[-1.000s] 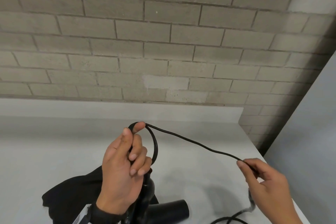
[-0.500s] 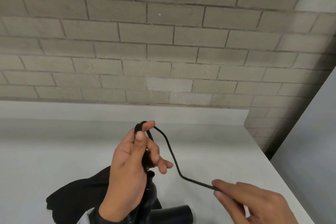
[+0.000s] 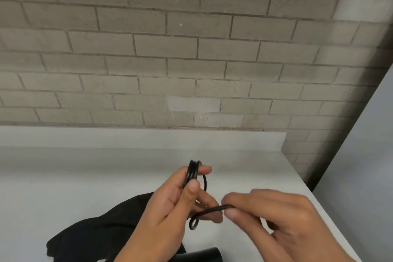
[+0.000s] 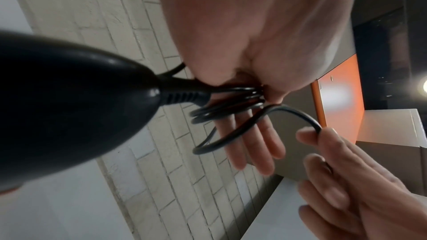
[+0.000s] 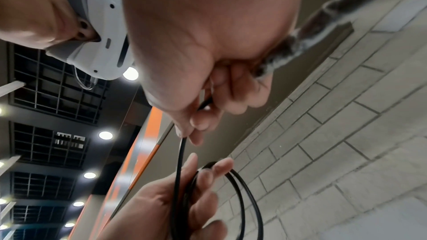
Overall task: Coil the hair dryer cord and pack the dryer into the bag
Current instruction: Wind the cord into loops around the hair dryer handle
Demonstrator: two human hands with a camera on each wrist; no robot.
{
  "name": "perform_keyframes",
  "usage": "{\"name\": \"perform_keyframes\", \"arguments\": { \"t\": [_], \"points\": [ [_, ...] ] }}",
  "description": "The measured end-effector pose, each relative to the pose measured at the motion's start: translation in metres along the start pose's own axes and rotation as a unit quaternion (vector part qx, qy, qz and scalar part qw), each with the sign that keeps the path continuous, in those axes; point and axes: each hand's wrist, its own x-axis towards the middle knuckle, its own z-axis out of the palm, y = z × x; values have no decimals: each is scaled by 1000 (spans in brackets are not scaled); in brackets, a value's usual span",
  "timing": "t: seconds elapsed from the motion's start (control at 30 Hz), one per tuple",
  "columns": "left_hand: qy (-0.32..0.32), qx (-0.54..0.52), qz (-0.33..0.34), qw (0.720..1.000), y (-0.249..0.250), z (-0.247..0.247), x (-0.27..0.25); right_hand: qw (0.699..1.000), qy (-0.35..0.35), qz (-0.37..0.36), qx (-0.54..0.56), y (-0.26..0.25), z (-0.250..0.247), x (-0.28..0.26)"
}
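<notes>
My left hand (image 3: 187,193) holds several loops of the black cord (image 3: 192,173) between thumb and forefinger, above the white table. Its other fingers (image 4: 254,145) are stretched out. My right hand (image 3: 255,208) pinches the free run of cord (image 3: 212,209) just right of the left hand. The black hair dryer (image 4: 69,107) hangs under my left wrist, with the cord leaving its handle end; its barrel (image 3: 200,255) shows at the bottom edge of the head view. The black bag (image 3: 102,236) lies flat on the table to the lower left.
The white table (image 3: 63,187) ends at a raised white back edge under a grey brick wall (image 3: 191,59). The table's right edge (image 3: 319,204) runs diagonally, with a grey floor beyond it.
My right hand has come in from the right and up to the left hand, bringing the cord with it. The straight stretch of cord has become a further loop at the left hand.
</notes>
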Motion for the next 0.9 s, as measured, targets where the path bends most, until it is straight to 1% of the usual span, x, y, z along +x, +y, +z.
{"name": "perform_keyframes", "arguments": {
  "t": [0.1, 0.17, 0.23, 0.37, 0.5, 0.6, 0.67, 0.7, 0.77, 0.83, 0.9],
  "points": [
    [-31, -24, -17, 999, 4, 1, -4, 999, 19, 2, 38, 3, 5, 12],
    [-53, -22, -24, 998, 5, 1, -6, 997, 40, 5, 69, 4, 10, 18],
    [-70, -15, -28, 997, 6, 0, -7, 995, 52, 24, 86, 6, 16, 22],
    [-74, -2, -43, 996, 8, -2, -7, 990, 55, 89, 97, 14, 28, 22],
    [-65, 0, -52, 997, 8, -3, -7, 984, 35, 126, 120, 23, 38, 23],
    [-67, -21, -55, 996, 9, -4, -5, 977, 1, 123, 172, 26, 42, 23],
    [-79, -33, -49, 995, 8, -6, -4, 971, -37, 119, 202, 25, 40, 22],
    [-87, -38, -45, 994, 8, -6, -4, 971, -58, 117, 202, 25, 40, 21],
    [-102, -47, -39, 993, 7, -7, -3, 977, -83, 100, 169, 26, 44, 20],
    [-110, -52, -41, 992, 7, -6, -3, 985, -78, 81, 128, 29, 50, 20],
    [-108, -53, -45, 992, 6, -7, -3, 990, -46, 69, 112, 32, 57, 20]
  ]
}}
